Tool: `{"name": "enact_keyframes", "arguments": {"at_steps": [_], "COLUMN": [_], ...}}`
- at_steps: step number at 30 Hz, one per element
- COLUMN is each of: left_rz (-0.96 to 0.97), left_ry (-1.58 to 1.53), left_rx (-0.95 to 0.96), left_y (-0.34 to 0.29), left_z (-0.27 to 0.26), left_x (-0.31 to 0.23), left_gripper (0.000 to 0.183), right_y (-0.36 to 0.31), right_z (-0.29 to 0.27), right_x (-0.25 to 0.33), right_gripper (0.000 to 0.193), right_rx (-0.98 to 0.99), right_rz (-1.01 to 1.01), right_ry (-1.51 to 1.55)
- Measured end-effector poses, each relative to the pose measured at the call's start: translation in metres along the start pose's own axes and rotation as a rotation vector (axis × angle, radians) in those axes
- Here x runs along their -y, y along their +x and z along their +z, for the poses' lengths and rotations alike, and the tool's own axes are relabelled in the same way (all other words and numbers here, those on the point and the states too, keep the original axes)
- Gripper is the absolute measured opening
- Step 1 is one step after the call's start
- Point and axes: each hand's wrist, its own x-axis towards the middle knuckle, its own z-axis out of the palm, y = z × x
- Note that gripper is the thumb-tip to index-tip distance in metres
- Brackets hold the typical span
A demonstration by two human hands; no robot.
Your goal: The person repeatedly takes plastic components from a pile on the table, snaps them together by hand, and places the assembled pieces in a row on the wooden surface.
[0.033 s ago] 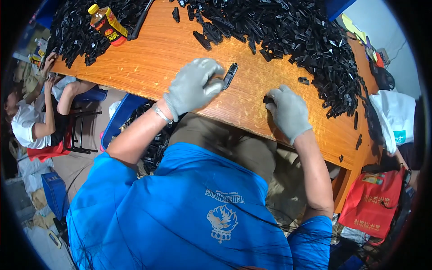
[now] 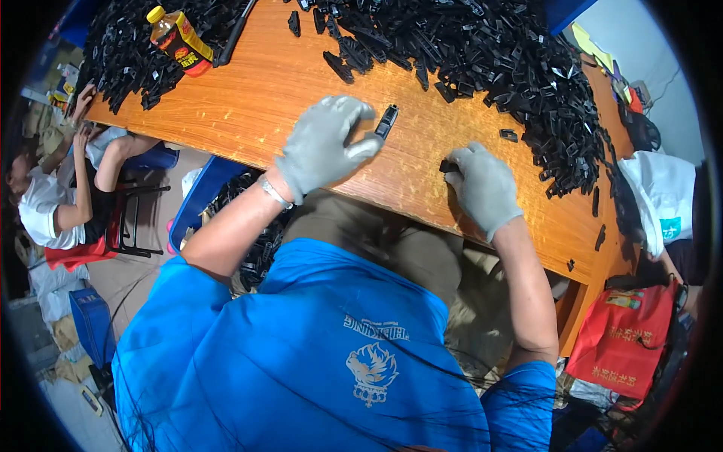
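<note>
My left hand (image 2: 324, 147), in a grey glove, is held above the wooden table with thumb and fingers apart. Its thumb tip overlaps the lower end of a slim black plastic part (image 2: 387, 120); whether they touch is hard to tell. Farther right, my gloved right hand (image 2: 484, 187) is closed, fingertips down by the table top. From its fingertips pokes a small black plastic piece (image 2: 447, 166), mostly covered by the glove.
A big heap of black plastic parts (image 2: 482, 53) covers the far right of the wooden table (image 2: 248, 113). Another heap (image 2: 128, 60) lies far left beside a yellow-capped bottle (image 2: 181, 41). A blue bin (image 2: 197, 197) stands below the left edge. A person (image 2: 56, 203) sits at left.
My left thumb has shifted slightly right and up, and now covers the lower end of the slim black part. My right hand stays where it was.
</note>
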Motion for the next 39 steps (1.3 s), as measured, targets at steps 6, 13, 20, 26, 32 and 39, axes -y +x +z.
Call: {"name": "enact_keyframes", "arguments": {"at_steps": [6, 13, 20, 26, 32, 39], "left_rz": [-0.277, -0.109, -0.032, -0.056, -0.056, -0.077], "left_ry": [0.187, 0.109, -0.004, -0.064, -0.043, -0.113], "left_rx": [0.063, 0.046, -0.001, -0.004, 0.142, 0.168], "left_y": [0.012, 0.013, 0.015, 0.013, -0.010, -0.023], "left_z": [0.016, 0.021, 0.028, 0.030, -0.009, -0.036], "left_x": [-0.021, -0.014, -0.010, -0.005, 0.000, 0.028], "left_gripper": [0.022, 0.015, 0.013, 0.013, 0.017, 0.023], "right_y": [0.015, 0.038, 0.047, 0.053, 0.004, -0.011], "right_z": [0.012, 0.027, 0.043, 0.044, 0.026, 0.021], "right_x": [0.008, 0.013, 0.007, 0.018, -0.011, -0.096], "right_gripper": [0.020, 0.021, 0.017, 0.018, 0.018, 0.023], "right_rx": [-0.324, -0.310, -0.327, -0.363, -0.337, -0.625], "right_rz": [-0.106, -0.141, -0.261, -0.328, -0.231, 0.079], "right_ry": [0.328, 0.355, 0.408, 0.375, 0.335, 0.082]}}
